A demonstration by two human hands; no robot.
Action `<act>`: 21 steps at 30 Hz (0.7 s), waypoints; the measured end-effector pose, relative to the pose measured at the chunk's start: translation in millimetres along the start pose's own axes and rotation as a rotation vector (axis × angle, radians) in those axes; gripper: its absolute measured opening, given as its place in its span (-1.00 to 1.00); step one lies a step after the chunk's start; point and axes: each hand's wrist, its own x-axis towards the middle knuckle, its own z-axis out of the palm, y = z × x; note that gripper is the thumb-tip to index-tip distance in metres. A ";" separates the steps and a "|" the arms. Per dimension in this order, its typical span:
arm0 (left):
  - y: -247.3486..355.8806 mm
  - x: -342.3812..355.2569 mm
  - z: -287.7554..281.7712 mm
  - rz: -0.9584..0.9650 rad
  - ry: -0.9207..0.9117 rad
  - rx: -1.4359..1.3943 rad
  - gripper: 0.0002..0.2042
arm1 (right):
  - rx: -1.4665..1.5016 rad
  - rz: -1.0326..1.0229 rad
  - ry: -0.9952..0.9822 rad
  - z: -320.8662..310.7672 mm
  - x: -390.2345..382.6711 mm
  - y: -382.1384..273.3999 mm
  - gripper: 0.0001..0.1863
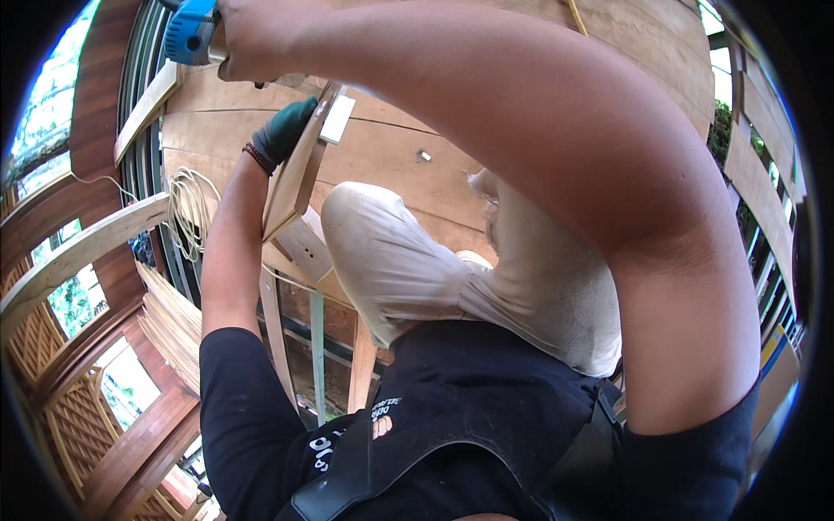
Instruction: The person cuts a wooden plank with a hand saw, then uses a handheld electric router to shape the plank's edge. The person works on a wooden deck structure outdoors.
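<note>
My left hand [287, 132], in a dark green glove with beads at the wrist, is closed round the edge of a narrow wooden board [297, 174] standing at a slant beside my knee. A small white block [337, 120] sits against that board's far side. My right arm reaches across to the upper left. There my bare right hand [256, 39] grips a blue power tool [189, 33] with a metal lower part, just beyond the board's far end. The picture's top edge cuts off part of the tool and hand, so its exact kind is unclear.
I squat on a plywood floor [391, 143] with a small pale scrap [423, 156] on it. A coiled pale cable [187, 208] hangs at the left. Stacked thin boards [169, 321], wooden beams and lattice panels [78, 425] stand left and below. Slatted railing [760, 174] runs along the right.
</note>
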 end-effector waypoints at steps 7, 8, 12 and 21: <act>3.0 -1.9 1.7 -0.232 -0.002 -0.198 -0.85 | 0.024 0.116 -0.056 0.7 7.2 11.0 -0.45; 7.4 -3.6 -1.3 -0.300 0.006 -0.230 -0.85 | 0.069 0.135 -0.100 -0.5 9.7 12.2 -0.45; 30.7 -11.4 -12.6 -0.361 0.045 -0.446 -0.78 | 0.103 0.106 -0.095 1.0 14.3 8.5 -0.45; 81.1 0.5 35.9 -0.444 0.516 -0.207 -0.66 | 0.135 0.072 -0.128 -6.2 7.6 15.0 -0.41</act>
